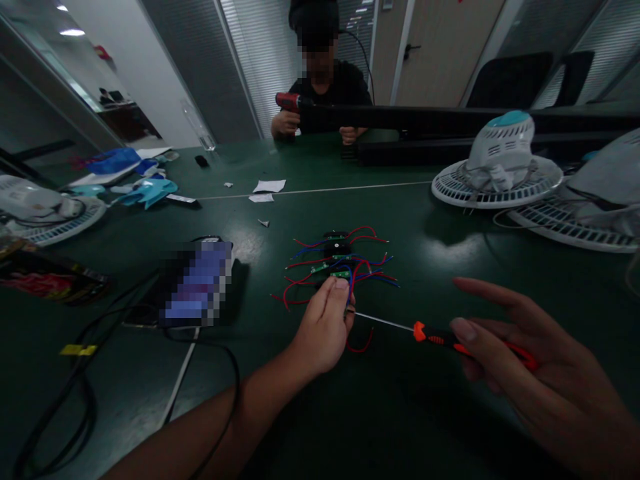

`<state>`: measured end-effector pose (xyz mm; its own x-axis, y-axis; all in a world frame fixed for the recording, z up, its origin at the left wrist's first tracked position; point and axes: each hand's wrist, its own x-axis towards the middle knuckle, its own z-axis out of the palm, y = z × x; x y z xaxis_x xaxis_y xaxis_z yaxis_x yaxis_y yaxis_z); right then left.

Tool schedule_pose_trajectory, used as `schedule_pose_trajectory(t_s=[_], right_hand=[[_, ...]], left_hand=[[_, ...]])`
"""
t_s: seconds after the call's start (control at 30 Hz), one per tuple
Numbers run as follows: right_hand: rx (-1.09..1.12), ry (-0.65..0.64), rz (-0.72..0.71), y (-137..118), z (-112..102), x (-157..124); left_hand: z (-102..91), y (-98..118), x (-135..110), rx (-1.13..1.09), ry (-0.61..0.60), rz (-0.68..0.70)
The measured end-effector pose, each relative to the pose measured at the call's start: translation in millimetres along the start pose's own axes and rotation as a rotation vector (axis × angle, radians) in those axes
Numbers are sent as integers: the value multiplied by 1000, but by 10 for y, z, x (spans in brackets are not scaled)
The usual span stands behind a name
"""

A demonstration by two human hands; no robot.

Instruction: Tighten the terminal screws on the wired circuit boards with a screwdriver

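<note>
My left hand (325, 327) is closed in a pinch on a small part with red and blue wires, at the near edge of a pile of small green circuit boards with wires (340, 263). My right hand (540, 373) holds the orange and black handle of a screwdriver (430, 335) loosely, with the index finger stretched out. The thin metal shaft points left and its tip meets the part in my left hand. A loose red wire (361, 347) lies on the dark green table (400, 413) under the shaft.
A phone (195, 283) with cables lies left of the boards. White fan parts (500, 167) stand at the right, another fan grille (45, 213) at the left, blue gloves (145, 190) beyond. A person opposite holds a red tool (290, 101). Paper scraps (267, 187) lie mid-table.
</note>
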<state>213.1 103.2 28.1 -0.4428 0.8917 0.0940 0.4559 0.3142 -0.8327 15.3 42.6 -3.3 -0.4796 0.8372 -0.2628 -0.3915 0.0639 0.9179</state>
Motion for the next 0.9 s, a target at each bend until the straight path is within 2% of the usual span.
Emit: schedule_pose_trajectory(t_s=[0.47, 0.67, 0.8, 0.9], right_hand=[[53, 47, 2, -5, -6, -18], [-7, 82, -17, -18, 7, -3], [-39, 74, -26, -10, 0, 4], [3, 1, -20, 36, -14, -15]], left_hand=[[-12, -16, 16, -16, -3, -10], [-14, -26, 24, -37, 3, -11], [-27, -43, 31, -10, -4, -4], [-38, -55, 35, -2, -21, 14]])
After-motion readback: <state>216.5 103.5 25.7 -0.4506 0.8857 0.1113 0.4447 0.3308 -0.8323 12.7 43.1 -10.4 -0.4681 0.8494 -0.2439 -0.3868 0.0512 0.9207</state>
